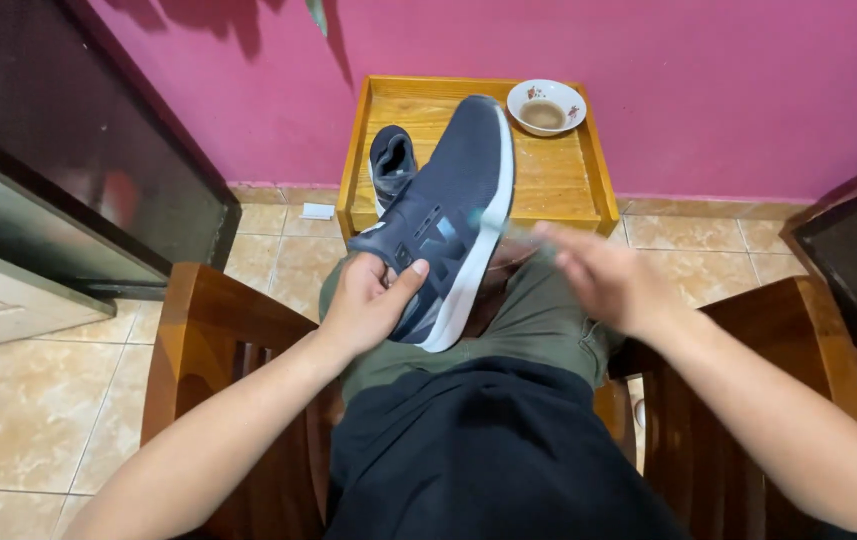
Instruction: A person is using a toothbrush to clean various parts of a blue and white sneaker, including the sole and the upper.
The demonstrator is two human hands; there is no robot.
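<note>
You sat in a wooden chair (198,330) with the dark blue shoe (453,205) propped on your lap, toe pointing away toward the pink wall, white sole edge turned to your right. Your left hand (368,305) was closed around the heel end, thumb on the side panel, fingers under it; that grip looked firm enough to steady the shoe. Your right hand (603,280) was blurred in motion just beside the sole, and a thin pale object (508,232) seemed to run from it to the sole edge; whether the fingers were closed on it could not be told. Judgement: you did best to keep the heel braced against your thigh, work along the sole in short passes, and turn the shoe with the left hand only. The second shoe (391,165) lay on the low wooden surface (558,185), near a small bowl (546,106).
</note>
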